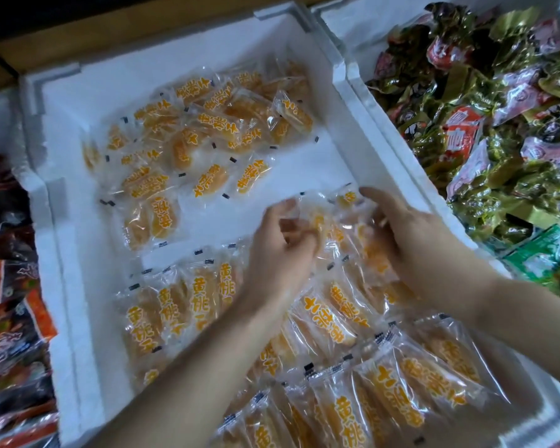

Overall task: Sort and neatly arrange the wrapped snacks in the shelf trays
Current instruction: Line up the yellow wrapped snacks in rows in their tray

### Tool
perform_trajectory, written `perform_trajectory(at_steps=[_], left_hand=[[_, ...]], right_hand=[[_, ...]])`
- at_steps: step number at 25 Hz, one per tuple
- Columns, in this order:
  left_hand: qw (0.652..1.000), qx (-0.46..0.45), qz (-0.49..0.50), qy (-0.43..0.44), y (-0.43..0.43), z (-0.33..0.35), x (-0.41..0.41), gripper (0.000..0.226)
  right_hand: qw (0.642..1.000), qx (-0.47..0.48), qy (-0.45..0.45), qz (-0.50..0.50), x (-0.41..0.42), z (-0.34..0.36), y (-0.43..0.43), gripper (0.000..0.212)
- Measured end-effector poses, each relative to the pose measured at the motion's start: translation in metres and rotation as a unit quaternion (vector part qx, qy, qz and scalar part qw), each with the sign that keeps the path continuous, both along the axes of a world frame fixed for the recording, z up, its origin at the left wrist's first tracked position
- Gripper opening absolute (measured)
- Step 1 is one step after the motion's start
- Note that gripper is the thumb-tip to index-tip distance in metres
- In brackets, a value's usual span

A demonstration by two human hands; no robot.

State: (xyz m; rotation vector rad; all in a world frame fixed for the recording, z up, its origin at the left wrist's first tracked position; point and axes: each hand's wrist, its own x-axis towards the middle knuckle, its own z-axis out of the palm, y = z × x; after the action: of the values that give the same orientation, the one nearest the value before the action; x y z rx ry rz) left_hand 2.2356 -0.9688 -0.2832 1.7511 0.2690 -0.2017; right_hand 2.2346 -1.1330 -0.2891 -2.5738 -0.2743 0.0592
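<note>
Between the left hand (277, 244) and right hand (414, 234), a bunch of wrapped peach snacks (338, 221) is gripped by curled fingers over the white foam tray (65, 286). Beyond the hands, loose packets (207, 130) are scattered; beneath the wrists, neat rows (188, 305) are laid.

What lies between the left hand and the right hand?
A bunch of clear-wrapped yellow peach snack packets, held from either side by the left hand and right hand, over the white foam tray. The head view shows it.
</note>
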Motion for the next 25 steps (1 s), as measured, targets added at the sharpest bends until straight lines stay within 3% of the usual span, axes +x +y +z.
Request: perform_trajectory(at_steps=[3, 5, 7, 9, 12, 15, 18, 19, 22, 25], left_hand=[[0.999, 0.025, -0.027, -0.012, -0.013, -0.010, -0.018, 0.032], [1.000, 0.023, -0.021, -0.004, -0.021, -0.012, -0.025, 0.026], [1.000, 0.010, 0.002, -0.001, -0.025, -0.015, -0.028, 0.025], [0.999, 0.035, 0.010, -0.024, -0.026, -0.019, -0.028, 0.024], [0.997, 0.051, -0.010, -0.062, -0.025, -0.020, -0.028, 0.025], [0.997, 0.036, -0.059, -0.030, -0.030, -0.020, -0.030, 0.033], [0.988, 0.097, -0.115, -0.042, -0.038, -0.030, -0.031, 0.034], [0.973, 0.160, -0.150, -0.072, -0.039, -0.032, -0.032, 0.038], [0.883, 0.337, -0.255, -0.203, -0.036, -0.036, -0.040, 0.068], [0.840, 0.405, -0.298, -0.203, -0.029, -0.038, -0.041, 0.082]], right_hand=[[0.983, -0.181, 0.023, 0.006, -0.025, -0.016, -0.011, 0.079], [0.966, -0.245, -0.074, 0.046, -0.032, -0.021, -0.013, 0.079], [0.955, -0.229, -0.170, 0.075, -0.037, -0.026, -0.014, 0.054], [0.962, -0.213, -0.150, 0.088, -0.043, -0.030, -0.016, 0.035], [0.968, -0.208, -0.114, 0.082, -0.046, -0.040, -0.022, 0.049], [0.969, -0.226, -0.091, 0.030, -0.042, -0.037, -0.024, 0.076], [0.961, -0.258, -0.101, 0.010, -0.040, -0.032, -0.021, 0.079], [0.957, -0.269, -0.110, 0.015, -0.040, -0.032, -0.021, 0.074], [0.960, -0.239, -0.141, 0.045, -0.047, -0.035, -0.029, 0.070], [0.957, -0.232, -0.149, 0.087, -0.053, -0.036, -0.039, 0.061]])
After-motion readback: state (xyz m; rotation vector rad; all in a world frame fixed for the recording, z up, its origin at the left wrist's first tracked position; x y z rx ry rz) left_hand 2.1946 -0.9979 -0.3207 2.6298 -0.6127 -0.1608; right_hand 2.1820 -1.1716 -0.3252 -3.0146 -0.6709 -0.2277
